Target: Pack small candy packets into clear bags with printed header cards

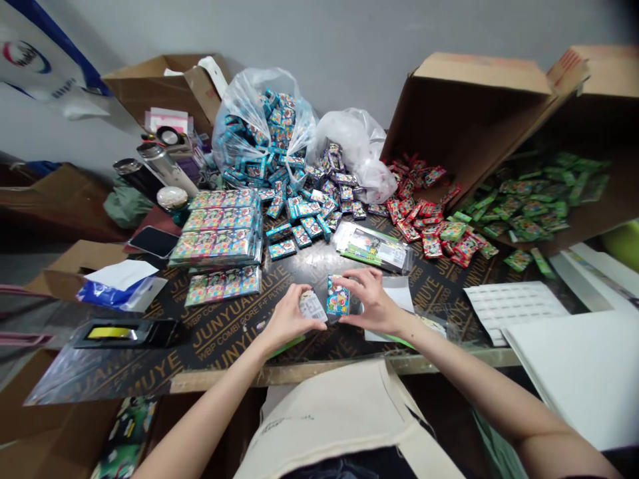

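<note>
Close to the table's front edge, my left hand [288, 317] grips a small packet with a pale, printed face [313, 307] between thumb and fingers. Just to its right, a small blue cartoon-printed box [337, 296] stands in the grip of my right hand [373, 303], thumb below and fingers above. A narrow gap parts the two items. Under my right wrist lies a white sheet [399, 293]. Beyond my hands, clear sleeves with black and green cards [372, 247] lie flat, and loose blue boxes [283, 249] are scattered to their left.
Wrapped sets of boxes [217, 226] are stacked at left, near a phone [154, 241] and a tape dispenser [127, 332]. At the back stand a plastic bag of blue boxes [264, 120] and heaps of purple boxes [344, 179]. Red packets [424, 219] and green packets [534, 199] spill from cartons.
</note>
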{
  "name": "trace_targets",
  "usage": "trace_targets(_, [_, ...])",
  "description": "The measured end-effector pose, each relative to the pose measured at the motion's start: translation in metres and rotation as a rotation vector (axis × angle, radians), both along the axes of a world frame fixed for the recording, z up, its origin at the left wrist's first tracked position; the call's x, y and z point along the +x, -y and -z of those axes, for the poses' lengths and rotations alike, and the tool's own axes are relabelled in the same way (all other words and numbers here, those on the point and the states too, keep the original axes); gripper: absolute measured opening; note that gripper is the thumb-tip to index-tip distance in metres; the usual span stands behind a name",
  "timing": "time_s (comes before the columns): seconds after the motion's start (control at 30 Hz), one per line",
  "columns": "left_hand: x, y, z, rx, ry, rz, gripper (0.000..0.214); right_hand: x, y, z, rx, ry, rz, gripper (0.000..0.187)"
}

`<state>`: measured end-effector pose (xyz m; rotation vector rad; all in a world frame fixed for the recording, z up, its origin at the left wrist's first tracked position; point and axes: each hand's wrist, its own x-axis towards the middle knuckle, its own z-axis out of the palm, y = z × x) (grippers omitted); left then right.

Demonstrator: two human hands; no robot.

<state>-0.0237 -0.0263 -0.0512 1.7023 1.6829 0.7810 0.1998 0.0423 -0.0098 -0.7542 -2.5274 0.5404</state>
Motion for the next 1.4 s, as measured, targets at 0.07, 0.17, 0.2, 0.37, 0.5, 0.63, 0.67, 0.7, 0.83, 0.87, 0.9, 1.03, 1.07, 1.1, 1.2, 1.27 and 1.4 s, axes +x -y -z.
trace_targets(0.07, [-0.003,-0.005,0.007,-0.056,0.11,-0.01,0.039,0.0,0.002,0.008,0.0,0.051,-0.022,0.068])
trace_targets(0.17, [-0.005,-0.011,0.015,-0.159,0.291,-0.035,0.026,0.0,0.005,0.02,-0.003,0.077,-0.023,0.068])
trace_targets(0.2, [-0.005,-0.012,0.017,-0.187,0.33,-0.046,0.026,0.0,0.006,0.022,-0.004,0.076,-0.024,0.068])
trace_targets(0.37, [-0.005,-0.017,0.021,-0.229,0.369,-0.09,0.03,0.0,0.009,0.024,-0.061,0.04,-0.07,0.066])
trace_targets(0.5, [-0.006,-0.016,0.015,-0.239,0.369,-0.063,0.036,0.002,0.006,0.027,-0.115,-0.01,-0.13,0.07])
trace_targets(0.63, [-0.002,-0.007,0.005,-0.128,0.161,0.115,0.081,0.002,0.0,0.037,-0.08,0.006,-0.123,0.07])
trace_targets(0.67, [0.0,-0.004,0.004,-0.087,0.062,0.154,0.097,0.001,0.0,0.04,-0.064,0.02,-0.12,0.07])
trace_targets(0.7, [0.002,-0.001,0.003,-0.055,-0.037,0.178,0.107,0.001,0.0,0.042,-0.049,0.033,-0.117,0.069])
trace_targets(0.83, [0.004,0.003,0.006,0.008,-0.257,0.188,0.105,0.0,0.001,0.044,-0.045,0.037,-0.103,0.067])
trace_targets(0.87, [0.003,0.003,0.007,0.018,-0.265,0.183,0.102,-0.001,0.001,0.045,-0.059,0.017,-0.097,0.067])
trace_targets(0.9, [0.001,0.001,0.008,0.026,-0.266,0.178,0.1,-0.001,0.001,0.045,-0.075,-0.01,-0.093,0.068])
trace_targets(1.03, [-0.005,-0.004,0.009,0.043,-0.241,0.176,0.09,-0.002,-0.004,0.047,-0.145,-0.124,-0.099,0.066])
trace_targets(1.07, [-0.006,-0.005,0.009,0.046,-0.232,0.175,0.087,-0.002,-0.006,0.048,-0.163,-0.143,-0.099,0.066])
trace_targets(1.1, [-0.006,-0.005,0.008,0.049,-0.224,0.173,0.085,-0.002,-0.007,0.048,-0.183,-0.154,-0.099,0.066])
trace_targets(1.2, [-0.005,-0.004,0.006,0.055,-0.224,0.204,0.081,-0.002,-0.013,0.049,-0.243,-0.151,-0.147,0.07])
trace_targets(1.27, [-0.004,-0.003,0.006,0.054,-0.244,0.229,0.08,-0.003,-0.016,0.049,-0.264,-0.129,-0.184,0.072])
trace_targets(1.4, [-0.006,-0.004,0.006,0.076,-0.295,0.222,0.08,-0.008,-0.017,0.05,-0.24,-0.063,-0.178,0.089])
